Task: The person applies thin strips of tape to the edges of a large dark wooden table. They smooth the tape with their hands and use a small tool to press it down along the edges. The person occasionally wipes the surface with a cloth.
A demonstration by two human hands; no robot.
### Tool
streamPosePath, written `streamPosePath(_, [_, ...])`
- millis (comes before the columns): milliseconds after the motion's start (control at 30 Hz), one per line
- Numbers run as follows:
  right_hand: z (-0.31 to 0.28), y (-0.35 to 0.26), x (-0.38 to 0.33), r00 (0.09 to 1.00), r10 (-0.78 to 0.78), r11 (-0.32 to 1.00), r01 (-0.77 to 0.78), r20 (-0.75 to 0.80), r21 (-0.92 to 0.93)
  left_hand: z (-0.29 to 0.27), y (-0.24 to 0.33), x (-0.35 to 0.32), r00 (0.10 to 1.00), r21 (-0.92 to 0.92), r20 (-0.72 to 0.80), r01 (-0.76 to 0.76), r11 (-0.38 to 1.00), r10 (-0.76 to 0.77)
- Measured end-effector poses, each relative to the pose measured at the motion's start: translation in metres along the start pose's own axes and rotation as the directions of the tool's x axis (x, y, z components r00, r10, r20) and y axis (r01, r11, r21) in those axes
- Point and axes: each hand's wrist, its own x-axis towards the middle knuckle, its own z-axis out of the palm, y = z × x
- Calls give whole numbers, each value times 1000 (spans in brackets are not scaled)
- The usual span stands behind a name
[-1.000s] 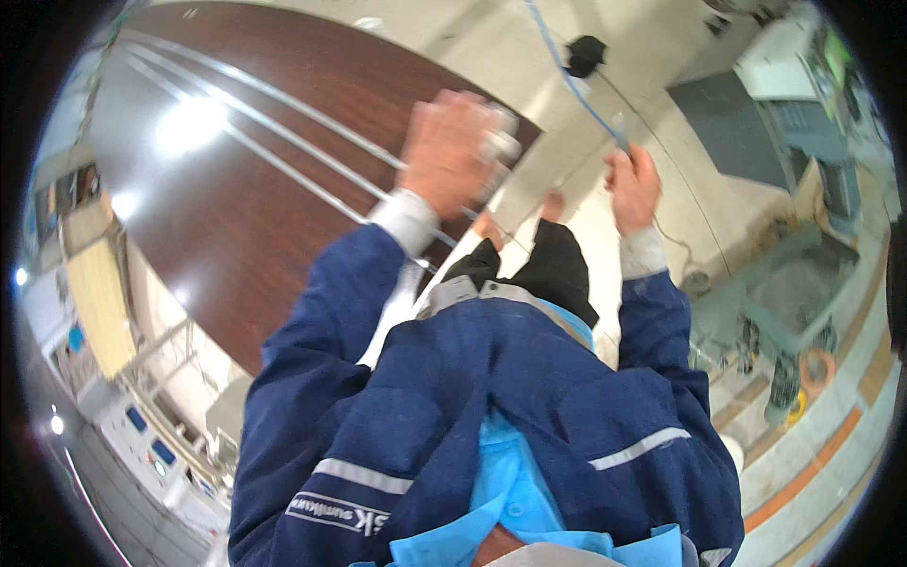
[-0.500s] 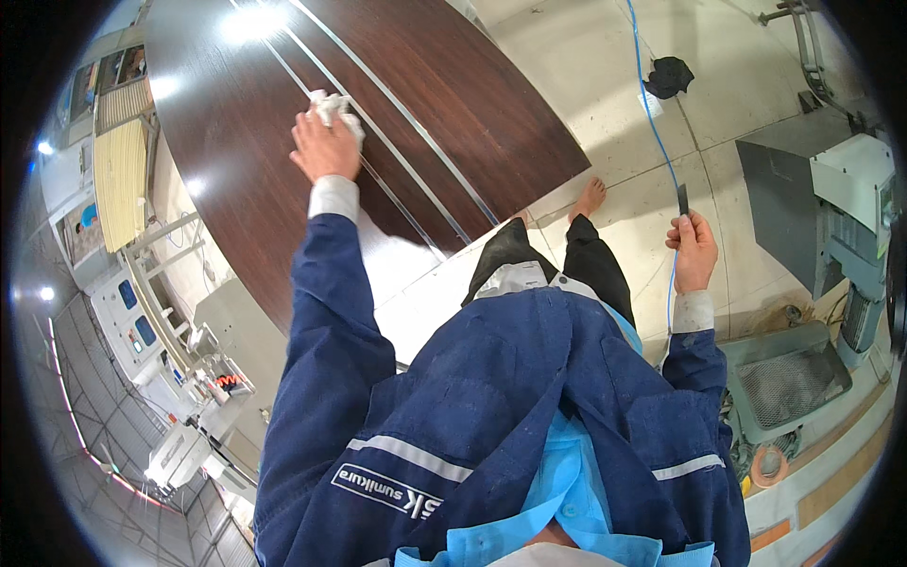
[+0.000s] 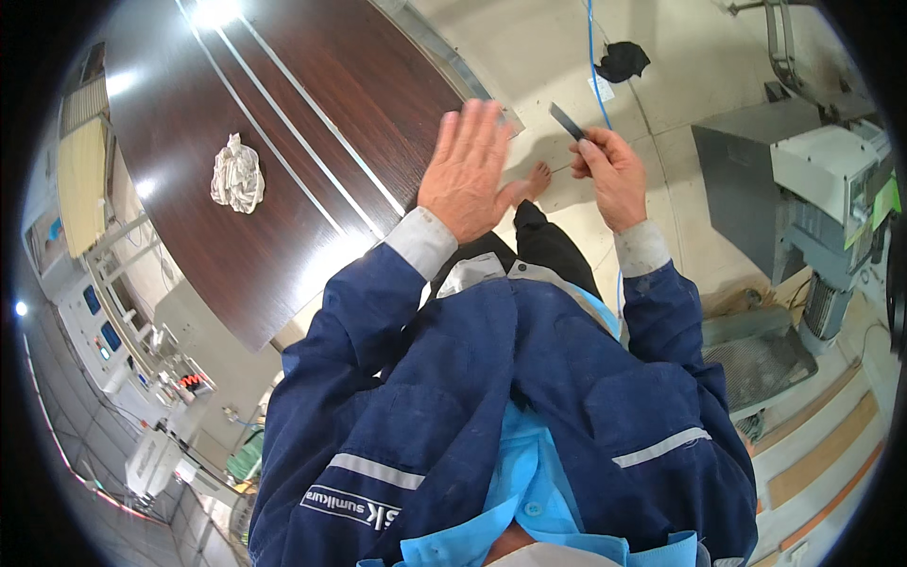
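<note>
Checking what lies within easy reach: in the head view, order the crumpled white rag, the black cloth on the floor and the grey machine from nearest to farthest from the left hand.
From the left hand:
1. Black cloth, up and right on the floor.
2. Crumpled white rag, left on the dark panel.
3. Grey machine, far right.
The first two are close.

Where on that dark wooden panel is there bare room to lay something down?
Most of the dark panel is bare: the wide stretch right of the pale inlaid strips, toward the open left hand, and the near end below the crumpled white rag. Only the rag occupies it. The right hand holds a thin dark strip over the floor.
</note>
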Motion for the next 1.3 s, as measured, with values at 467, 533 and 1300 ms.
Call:
streamPosePath(467, [140, -69, 149, 413, -469, 100, 903, 781, -418, -35, -118, 41, 788, 5, -544, 347, 938, -289])
streamPosePath(533, [125, -68, 134, 393, -450, 99, 915, 802, -392, -25, -104, 28, 787, -2, -557, 319, 948, -266])
streamPosePath(1300, [68, -58, 77, 479, -280, 305, 866, 832, -396, -22, -26, -19, 919, -104, -322, 203, 974, -226])
